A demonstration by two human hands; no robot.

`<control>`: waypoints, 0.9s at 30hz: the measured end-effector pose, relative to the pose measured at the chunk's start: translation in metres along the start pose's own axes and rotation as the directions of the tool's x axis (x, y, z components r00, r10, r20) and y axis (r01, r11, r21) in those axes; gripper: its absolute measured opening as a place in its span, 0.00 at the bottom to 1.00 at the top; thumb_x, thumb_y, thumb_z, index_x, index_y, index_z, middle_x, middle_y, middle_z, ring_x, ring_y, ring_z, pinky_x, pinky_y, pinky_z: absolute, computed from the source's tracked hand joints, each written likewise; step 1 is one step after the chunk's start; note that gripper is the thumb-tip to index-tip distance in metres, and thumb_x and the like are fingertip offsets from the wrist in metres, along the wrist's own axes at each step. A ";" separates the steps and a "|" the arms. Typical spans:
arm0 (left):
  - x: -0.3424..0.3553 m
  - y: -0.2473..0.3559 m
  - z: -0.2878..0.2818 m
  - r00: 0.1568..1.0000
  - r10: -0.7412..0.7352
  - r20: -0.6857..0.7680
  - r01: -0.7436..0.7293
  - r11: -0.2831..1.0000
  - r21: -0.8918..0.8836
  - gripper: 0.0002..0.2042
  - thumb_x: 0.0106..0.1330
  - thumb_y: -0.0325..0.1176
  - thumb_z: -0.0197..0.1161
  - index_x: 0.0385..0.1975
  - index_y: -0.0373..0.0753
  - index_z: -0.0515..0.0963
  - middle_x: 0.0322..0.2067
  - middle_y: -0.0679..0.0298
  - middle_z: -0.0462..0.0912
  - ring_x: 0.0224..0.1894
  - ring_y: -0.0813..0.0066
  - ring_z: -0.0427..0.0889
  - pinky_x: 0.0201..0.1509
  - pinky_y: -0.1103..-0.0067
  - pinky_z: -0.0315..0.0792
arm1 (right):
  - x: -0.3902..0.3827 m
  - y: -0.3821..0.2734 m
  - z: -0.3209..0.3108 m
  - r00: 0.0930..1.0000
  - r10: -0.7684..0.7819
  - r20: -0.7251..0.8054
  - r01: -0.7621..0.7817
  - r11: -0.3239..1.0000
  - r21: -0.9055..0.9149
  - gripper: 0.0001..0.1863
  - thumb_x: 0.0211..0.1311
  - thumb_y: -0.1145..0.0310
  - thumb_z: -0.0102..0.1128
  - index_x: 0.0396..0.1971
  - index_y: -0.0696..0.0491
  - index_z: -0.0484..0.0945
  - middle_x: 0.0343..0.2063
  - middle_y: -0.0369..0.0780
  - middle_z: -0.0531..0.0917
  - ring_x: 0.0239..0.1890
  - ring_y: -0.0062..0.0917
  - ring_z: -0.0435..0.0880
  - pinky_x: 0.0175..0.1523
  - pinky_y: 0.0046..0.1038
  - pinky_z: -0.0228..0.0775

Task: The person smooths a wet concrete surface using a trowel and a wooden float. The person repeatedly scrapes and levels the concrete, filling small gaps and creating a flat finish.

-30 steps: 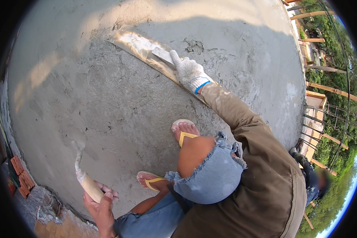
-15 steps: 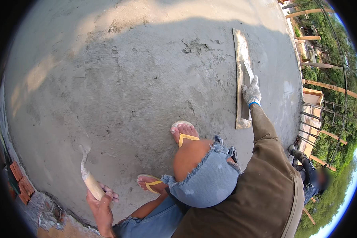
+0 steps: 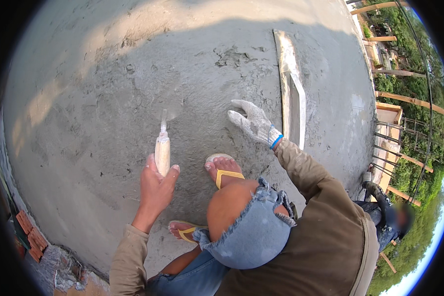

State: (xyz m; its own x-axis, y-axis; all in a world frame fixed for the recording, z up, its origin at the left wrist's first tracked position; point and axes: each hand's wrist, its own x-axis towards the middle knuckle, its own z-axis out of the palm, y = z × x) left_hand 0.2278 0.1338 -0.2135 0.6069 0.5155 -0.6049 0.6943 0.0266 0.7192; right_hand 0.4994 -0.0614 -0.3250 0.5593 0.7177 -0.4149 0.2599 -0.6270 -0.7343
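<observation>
My bare left hand (image 3: 156,186) is closed around the pale wooden handle of a trowel (image 3: 163,150). The trowel's grey-smeared blade points away from me over the wet concrete (image 3: 108,163), with which its colour blends. To its right, my right hand (image 3: 251,121), in a whitish knit glove with a blue cuff edge, reaches leftward with thumb and fingers apart and nothing between them. Just beyond that wrist a long, narrow float (image 3: 285,69) with a pale handle bar lies on the concrete. My right forearm crosses in front of its near end.
My feet in yellow-strapped flip-flops (image 3: 227,173) stand on the concrete. Orange bricks (image 3: 30,236) and rubble line the lower left edge. At the right edge are wooden poles (image 3: 409,100), rebar (image 3: 387,143) and another person (image 3: 382,212) bending low.
My right hand has let go of the float and moved left toward the trowel. My left hand has brought the trowel forward and to the right, its blade swinging the same way.
</observation>
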 end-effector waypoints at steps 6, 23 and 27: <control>0.047 0.023 0.077 0.970 0.171 0.171 -0.203 0.960 0.193 0.23 0.68 0.38 0.68 0.53 0.25 0.72 0.41 0.41 0.84 0.46 0.43 0.84 0.48 0.60 0.76 | 0.006 -0.046 0.054 0.977 -0.157 0.147 0.069 0.874 0.481 0.23 0.74 0.55 0.58 0.59 0.57 0.75 0.52 0.49 0.83 0.53 0.43 0.83 0.62 0.40 0.74; -0.118 -0.117 -0.082 0.994 -0.110 -0.026 0.112 0.924 0.366 0.19 0.69 0.30 0.66 0.55 0.25 0.76 0.41 0.47 0.84 0.40 0.58 0.84 0.47 0.68 0.78 | 0.051 0.031 -0.132 0.991 0.117 -0.066 -0.131 0.728 -0.673 0.20 0.65 0.53 0.64 0.48 0.52 0.81 0.48 0.52 0.84 0.55 0.50 0.82 0.59 0.48 0.75; -0.132 -0.128 -0.078 0.978 -0.200 -0.050 0.206 0.959 0.193 0.19 0.70 0.30 0.65 0.56 0.25 0.75 0.40 0.50 0.85 0.40 0.65 0.85 0.46 0.72 0.79 | 0.042 0.046 -0.123 0.989 0.010 -0.146 -0.104 0.746 -0.658 0.18 0.65 0.54 0.64 0.42 0.54 0.78 0.44 0.53 0.84 0.52 0.52 0.81 0.56 0.48 0.73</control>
State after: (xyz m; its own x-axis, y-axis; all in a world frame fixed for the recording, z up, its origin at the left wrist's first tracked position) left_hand 0.0285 0.1292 -0.1985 0.4355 0.5417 -0.7190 0.8659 -0.0337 0.4991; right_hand 0.6316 -0.0972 -0.3103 0.6705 0.6598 -0.3394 0.6533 -0.7418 -0.1513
